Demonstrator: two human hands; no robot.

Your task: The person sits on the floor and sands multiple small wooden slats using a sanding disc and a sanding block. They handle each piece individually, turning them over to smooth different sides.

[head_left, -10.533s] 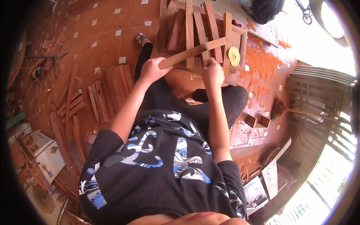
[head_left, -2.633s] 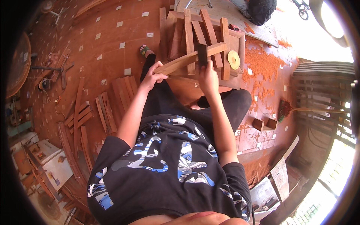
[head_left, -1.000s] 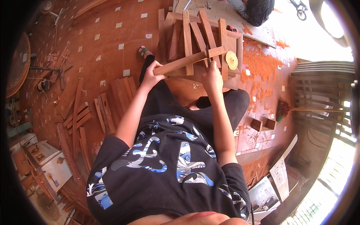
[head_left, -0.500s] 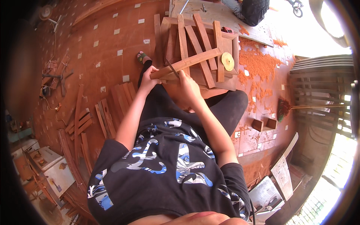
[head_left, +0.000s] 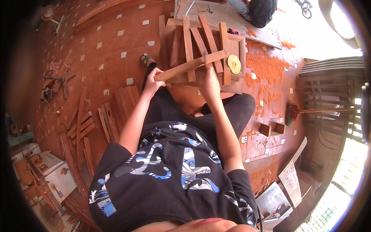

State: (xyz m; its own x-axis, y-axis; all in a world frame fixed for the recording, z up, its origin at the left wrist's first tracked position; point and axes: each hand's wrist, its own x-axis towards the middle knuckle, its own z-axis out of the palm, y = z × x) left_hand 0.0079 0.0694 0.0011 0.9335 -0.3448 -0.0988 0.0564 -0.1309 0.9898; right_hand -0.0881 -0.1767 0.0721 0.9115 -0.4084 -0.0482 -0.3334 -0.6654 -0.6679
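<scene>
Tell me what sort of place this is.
Probably a small woodworking workshop, partly open to daylight. Cut wooden slats lie on the tiled floor, orange sawdust is heaped near a slatted wooden frame, and both hands grip a wooden bar.

This is a woodworking workshop. Around the wooden frame (head_left: 201,50) on the tiled floor (head_left: 112,50) lie loose wooden slats (head_left: 116,112), orange sawdust (head_left: 266,65) spreads to its right, and a broom (head_left: 309,112) lies beyond that sawdust.
</scene>
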